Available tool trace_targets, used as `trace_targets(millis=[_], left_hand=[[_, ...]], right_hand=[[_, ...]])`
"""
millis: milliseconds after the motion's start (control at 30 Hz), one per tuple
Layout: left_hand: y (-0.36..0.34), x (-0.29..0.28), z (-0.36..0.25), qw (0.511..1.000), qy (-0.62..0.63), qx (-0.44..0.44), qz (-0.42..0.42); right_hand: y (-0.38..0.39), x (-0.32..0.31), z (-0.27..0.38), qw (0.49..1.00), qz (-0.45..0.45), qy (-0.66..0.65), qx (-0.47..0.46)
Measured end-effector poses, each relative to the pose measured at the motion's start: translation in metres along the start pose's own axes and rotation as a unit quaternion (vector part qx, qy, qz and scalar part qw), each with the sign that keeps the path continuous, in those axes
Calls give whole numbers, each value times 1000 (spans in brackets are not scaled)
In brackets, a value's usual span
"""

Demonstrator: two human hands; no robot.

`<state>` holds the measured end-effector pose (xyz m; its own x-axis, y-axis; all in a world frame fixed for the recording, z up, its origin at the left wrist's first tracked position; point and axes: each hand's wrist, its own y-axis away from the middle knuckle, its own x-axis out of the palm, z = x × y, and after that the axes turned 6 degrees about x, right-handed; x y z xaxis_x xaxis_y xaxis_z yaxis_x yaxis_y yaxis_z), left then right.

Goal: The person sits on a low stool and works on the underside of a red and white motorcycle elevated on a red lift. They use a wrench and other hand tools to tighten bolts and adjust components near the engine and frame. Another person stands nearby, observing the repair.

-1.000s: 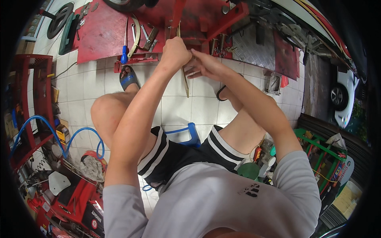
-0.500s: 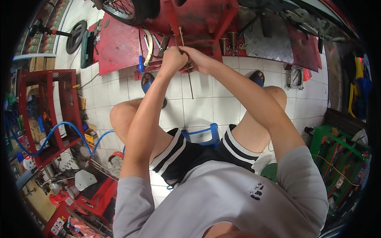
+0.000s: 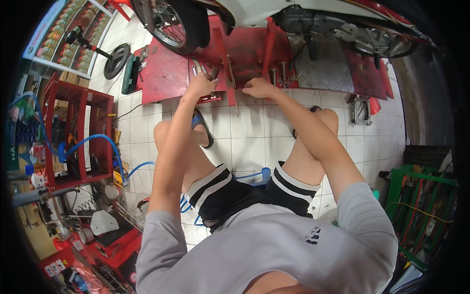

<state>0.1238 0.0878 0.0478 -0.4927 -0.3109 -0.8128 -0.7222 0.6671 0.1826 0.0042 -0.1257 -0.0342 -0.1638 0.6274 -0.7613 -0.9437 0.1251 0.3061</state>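
My left hand [image 3: 200,85] is over the loose tools at the near edge of a red metal platform [image 3: 166,78]. Its fingers are bent together next to a dark block [image 3: 214,72]; what they hold, if anything, is hidden. A pale curved lever [image 3: 197,65] shows just beyond that hand. To the right, my right hand [image 3: 259,88] is at the platform's edge, fingers curled in, and I cannot make out anything in them. Between the hands, a thin rod [image 3: 236,98] sticks out past the edge toward me, touched by neither hand.
A motorcycle wheel [image 3: 171,29] and engine [image 3: 298,22] stand above the platform. Bolts [image 3: 283,73] lie at the right. A red rack [image 3: 81,132] and blue hose [image 3: 93,139] are at left, a green rack [image 3: 416,201] at right, a blue stool [image 3: 252,176] below me.
My hands, together on the rod before, have come apart: the left moved left to the tools, the right moved right. The rod is released. The view has tilted up, showing more motorcycle.
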Motion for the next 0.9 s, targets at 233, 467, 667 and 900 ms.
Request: trace_targets(millis=[233, 467, 667, 900], left_hand=[[53, -39, -13, 994, 15, 45, -103], [83, -39, 0, 988, 9, 87, -125], [49, -22, 10, 991, 30, 101, -83], [-35, 9, 36, 956, 269, 26, -111]], right_hand=[[78, -40, 6, 963, -25, -251, 100], [128, -57, 44, 969, 54, -226, 78], [94, -74, 46, 965, 83, -244, 51], [22, -58, 42, 895, 9, -442, 49]])
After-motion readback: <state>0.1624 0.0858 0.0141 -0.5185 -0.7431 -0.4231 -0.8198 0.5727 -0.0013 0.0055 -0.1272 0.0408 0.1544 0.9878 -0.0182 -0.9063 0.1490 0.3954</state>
